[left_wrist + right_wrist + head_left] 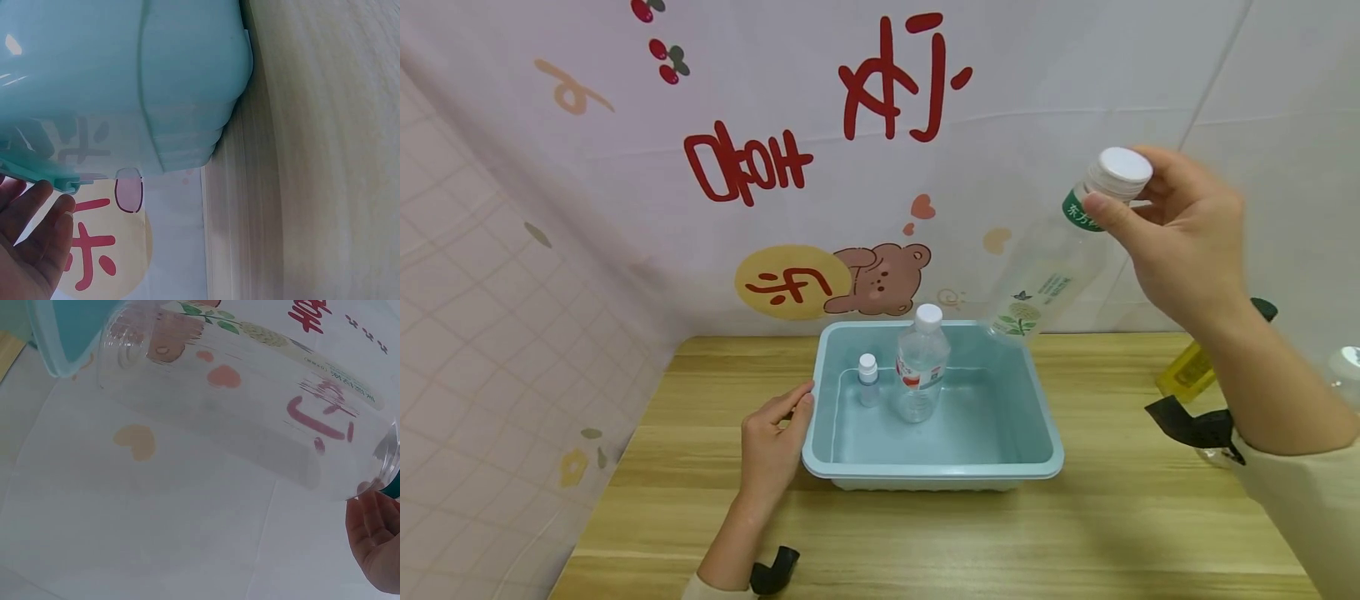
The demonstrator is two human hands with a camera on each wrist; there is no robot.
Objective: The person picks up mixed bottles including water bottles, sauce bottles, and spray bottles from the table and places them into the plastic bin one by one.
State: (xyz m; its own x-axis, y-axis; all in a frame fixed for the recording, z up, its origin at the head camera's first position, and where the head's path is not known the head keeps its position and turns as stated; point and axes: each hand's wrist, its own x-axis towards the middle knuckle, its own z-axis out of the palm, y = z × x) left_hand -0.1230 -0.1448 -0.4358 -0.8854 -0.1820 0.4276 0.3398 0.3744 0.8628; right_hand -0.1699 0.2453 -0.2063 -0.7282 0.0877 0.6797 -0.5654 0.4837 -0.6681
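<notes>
High on the right, my right hand [1187, 225] grips a large clear plastic bottle [1045, 275] round its neck, just under the white cap. The bottle tilts, its base down to the left and overlapping the basin's back right corner in the head view. In the right wrist view the clear bottle [250, 406] spans the frame, with the fingers at its neck end. My left hand [777, 437] holds the left rim of a light blue plastic basin [940, 472]. Inside the basin stand a clear bottle with a white cap [917, 375] and a small white-capped bottle [868, 383].
Behind my right forearm lies a bottle of yellow liquid with a dark green cap [1187, 371]. Another white-capped clear bottle [1347, 367] shows at the right edge. A printed cloth [1037, 83] hangs behind the wooden table [925, 542].
</notes>
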